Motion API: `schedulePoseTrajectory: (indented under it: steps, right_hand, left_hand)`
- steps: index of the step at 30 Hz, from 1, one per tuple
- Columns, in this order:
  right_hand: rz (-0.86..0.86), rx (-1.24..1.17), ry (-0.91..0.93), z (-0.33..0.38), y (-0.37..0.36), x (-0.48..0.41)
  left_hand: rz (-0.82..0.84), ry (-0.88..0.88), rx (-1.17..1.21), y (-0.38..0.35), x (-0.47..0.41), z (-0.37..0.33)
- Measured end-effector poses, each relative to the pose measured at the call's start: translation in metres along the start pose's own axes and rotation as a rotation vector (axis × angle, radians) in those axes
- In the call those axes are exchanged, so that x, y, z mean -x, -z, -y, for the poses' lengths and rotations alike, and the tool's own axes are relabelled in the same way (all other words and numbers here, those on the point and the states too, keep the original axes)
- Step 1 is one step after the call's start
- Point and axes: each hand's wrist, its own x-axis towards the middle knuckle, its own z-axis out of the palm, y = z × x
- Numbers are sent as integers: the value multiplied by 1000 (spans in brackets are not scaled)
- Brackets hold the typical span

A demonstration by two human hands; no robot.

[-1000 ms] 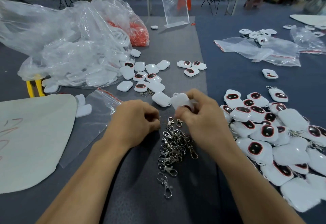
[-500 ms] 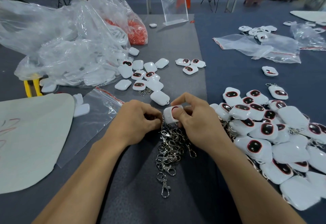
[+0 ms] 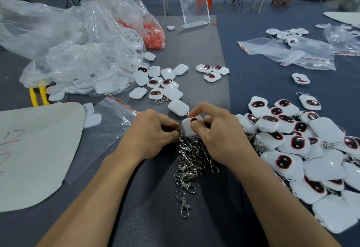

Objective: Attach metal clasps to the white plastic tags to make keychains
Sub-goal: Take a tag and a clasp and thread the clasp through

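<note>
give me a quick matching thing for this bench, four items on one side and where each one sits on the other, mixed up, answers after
Things:
1. clasp pile
2. white tag
3. clear stand
4. yellow-handled object

Places:
A. far end of the grey mat
B. pinched in the right hand
C. left side, partly under the plastic bags
D. on the mat, nearer the camera than the held tag

Pairs: 1-D, 2-B, 3-A, 4-C
</note>
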Motion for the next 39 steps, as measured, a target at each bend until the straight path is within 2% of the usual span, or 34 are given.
schedulePoseTrajectory:
  steps: [8,13,15,18,21,25,29,36,39]
  right_hand:
    - [46,-4,-9,3,2,-2]
    - [49,-60,-48,1,-1,1]
    - [23,-102,-97,0,-4,1]
    - [-32,-267,-199,-1,-5,-1]
    - [-60,-487,-272,1,-2,-3]
    - [-42,-698,-347,2,7,-4]
    - [17,-759,-390,0,13,-5]
    - [37,-768,-362,-1,15,-3]
    - [27,-731,-309,-1,13,-1]
  left_hand:
    - [-22,46,-9,-2,1,-1]
    - [-57,17,-43,-5,6,-3]
    - [-123,-23,-63,-7,8,-5]
    - [-262,-78,-108,-10,9,-9]
    - [-330,-60,7,-12,8,-11]
    - [-311,-46,195,-12,7,-10]
    - [-307,-62,265,-12,5,-11]
    - [-289,-121,237,-10,4,-9]
    - [-240,-166,144,-8,4,-8]
